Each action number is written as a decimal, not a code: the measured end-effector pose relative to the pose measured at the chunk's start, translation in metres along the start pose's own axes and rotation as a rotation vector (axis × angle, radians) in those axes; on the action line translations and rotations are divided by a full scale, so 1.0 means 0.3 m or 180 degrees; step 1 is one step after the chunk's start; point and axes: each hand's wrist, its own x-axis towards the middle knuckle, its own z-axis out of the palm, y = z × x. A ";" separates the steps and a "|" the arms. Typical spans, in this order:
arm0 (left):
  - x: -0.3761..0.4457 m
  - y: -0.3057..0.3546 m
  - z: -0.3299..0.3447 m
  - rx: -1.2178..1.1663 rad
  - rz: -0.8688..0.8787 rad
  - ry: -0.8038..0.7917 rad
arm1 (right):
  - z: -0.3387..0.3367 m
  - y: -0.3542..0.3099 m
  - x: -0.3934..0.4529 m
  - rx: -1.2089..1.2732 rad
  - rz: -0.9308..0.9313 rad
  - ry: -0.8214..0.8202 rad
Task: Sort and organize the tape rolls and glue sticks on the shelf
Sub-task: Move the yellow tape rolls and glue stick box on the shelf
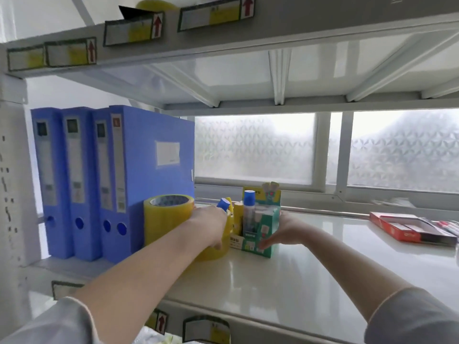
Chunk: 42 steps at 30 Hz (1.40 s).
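we are loading glue sticks into the green display box point(263, 229) on the shelf point(310, 264), just right of the yellow tape rolls point(169, 214). our left hand point(211, 224) curls round a blue-capped glue stick point(223, 204), tilted toward the box; next it likely needs uprighting and lowering into a free slot. our right hand point(285, 232) steadies the box's right side, fingers fairly straight, thumb at its front

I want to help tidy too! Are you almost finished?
Partly. Some glue sticks already stand in the green box, steadied by the right hand. The left hand holds another blue-capped stick. The yellow tape rolls still need lining up.
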 end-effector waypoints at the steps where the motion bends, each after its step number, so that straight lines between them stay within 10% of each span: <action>1: 0.019 0.004 0.003 0.0098 -0.0027 -0.0049 | 0.012 0.011 0.024 0.0229 0.0072 0.0026; 27: 0.109 0.066 -0.034 0.0203 -0.0492 -0.0430 | -0.050 0.188 -0.003 0.1316 -0.0098 0.0134; 42: 0.072 0.453 -0.152 -0.0115 0.0186 -0.0161 | -0.255 0.423 -0.223 0.1176 0.0378 0.0556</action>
